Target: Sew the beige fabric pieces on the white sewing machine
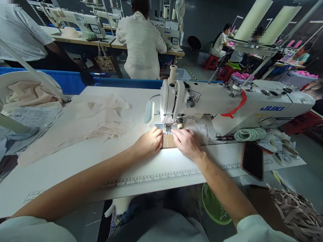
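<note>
A white sewing machine [239, 104] stands in front of me, its presser foot [167, 128] between my hands. My left hand [149, 143] is closed just left of the foot, thumb and fingers pinching the edge of a pale piece of fabric. Right of the foot, my right hand [187, 143] has its fingers curled and pressed together on the pale fabric [200, 131], which shows behind it. My fingers hide most of the cloth at the needle. A brown plate [169, 142] lies between my hands. Pale cut fabric pieces [101, 117] are spread to the left.
A phone [252, 160], coiled green cord [249, 134] and scraps [279, 144] lie on the right of the table [121, 168]. A thread stand pole [32, 72] rises at left. Below hangs a green basket [215, 206]. Other people sit at machines beyond.
</note>
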{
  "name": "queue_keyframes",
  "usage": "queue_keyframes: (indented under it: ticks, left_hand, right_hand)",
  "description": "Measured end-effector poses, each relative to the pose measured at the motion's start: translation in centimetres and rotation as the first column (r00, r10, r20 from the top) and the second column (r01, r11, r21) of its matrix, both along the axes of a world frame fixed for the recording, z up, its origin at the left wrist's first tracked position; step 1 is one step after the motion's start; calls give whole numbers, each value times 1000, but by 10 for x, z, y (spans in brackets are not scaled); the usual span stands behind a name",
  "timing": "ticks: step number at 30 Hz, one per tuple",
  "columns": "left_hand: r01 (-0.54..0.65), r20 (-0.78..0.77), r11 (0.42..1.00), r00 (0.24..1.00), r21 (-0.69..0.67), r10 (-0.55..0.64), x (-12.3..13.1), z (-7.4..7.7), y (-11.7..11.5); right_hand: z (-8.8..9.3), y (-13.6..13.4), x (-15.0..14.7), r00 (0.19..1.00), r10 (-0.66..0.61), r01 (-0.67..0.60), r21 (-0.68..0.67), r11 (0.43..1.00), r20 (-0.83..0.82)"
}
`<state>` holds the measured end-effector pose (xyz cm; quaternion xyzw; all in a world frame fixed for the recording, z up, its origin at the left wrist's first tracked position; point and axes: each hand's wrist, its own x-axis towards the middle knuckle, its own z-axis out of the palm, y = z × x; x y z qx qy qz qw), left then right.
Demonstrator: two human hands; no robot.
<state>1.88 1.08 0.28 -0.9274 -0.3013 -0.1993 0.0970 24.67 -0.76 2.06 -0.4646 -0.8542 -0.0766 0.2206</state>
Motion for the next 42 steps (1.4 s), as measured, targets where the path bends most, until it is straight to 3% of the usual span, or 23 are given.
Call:
queue_keyframes:
  ticks: [6, 9, 13, 29, 33, 35, 39, 42]
  left_hand:
    - [-3, -22, 1000, 1000, 28, 3, 0, 4, -2]
    - [-16, -38, 1000, 999, 14, 16, 1, 6, -4]
    - [-20, -45, 999, 999, 44, 22, 3, 7, -2]
    - [-53, -13, 998, 999, -46, 52, 2, 5, 8]
    - [-74, -18, 997, 997, -35, 74, 0, 11, 14]
    - [-175, -34, 984, 984, -38, 174, -3, 15, 15]
    - [-421, -38, 894, 907, -155, 420, -18, 26, 16]
    - [-367, 54, 823, 901, -434, 430, -32, 39, 11]
  right_hand:
    - [4, 14, -3, 970, -136, 97, -195, 976, -201]
    - [8, 23, -4, 951, -236, 176, -276, 945, -201]
    - [10, 20, -2, 929, -301, 236, -283, 930, -214]
    - [5, 15, 8, 945, -270, 229, -211, 950, -187]
    - [4, 8, 6, 956, -187, 130, -243, 961, -226]
    - [4, 5, 2, 962, -114, 47, -259, 965, -249]
    - [4, -4, -11, 968, 1, -77, -291, 954, -251]
    - [9, -14, -25, 977, -6, -66, -333, 940, -212]
